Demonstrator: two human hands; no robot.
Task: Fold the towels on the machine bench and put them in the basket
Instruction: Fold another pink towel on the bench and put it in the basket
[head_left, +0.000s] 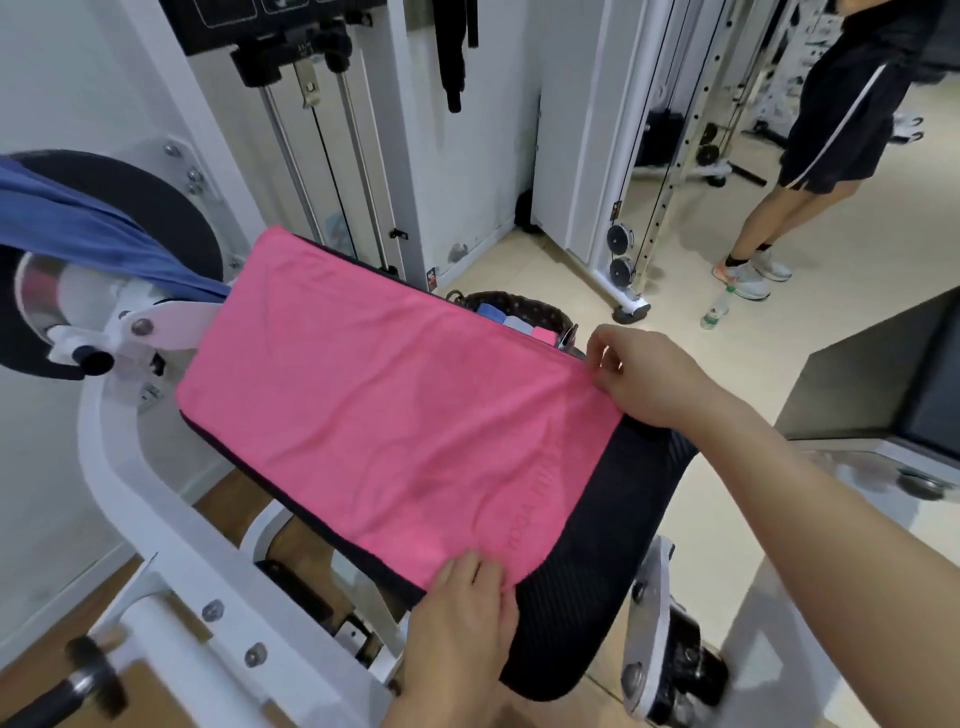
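A pink towel lies spread flat over the black padded machine bench. My left hand pinches the towel's near corner at the bench's front edge. At the far right corner my right hand pinches the towel's edge. A blue towel hangs over the machine's black roller at the left. Behind the bench on the floor stands a dark woven basket holding folded blue, grey and pink towels.
The white machine frame runs below and left of the bench. A cable tower stands behind. A person in black shorts stands at the far right, with a water bottle on the tiled floor.
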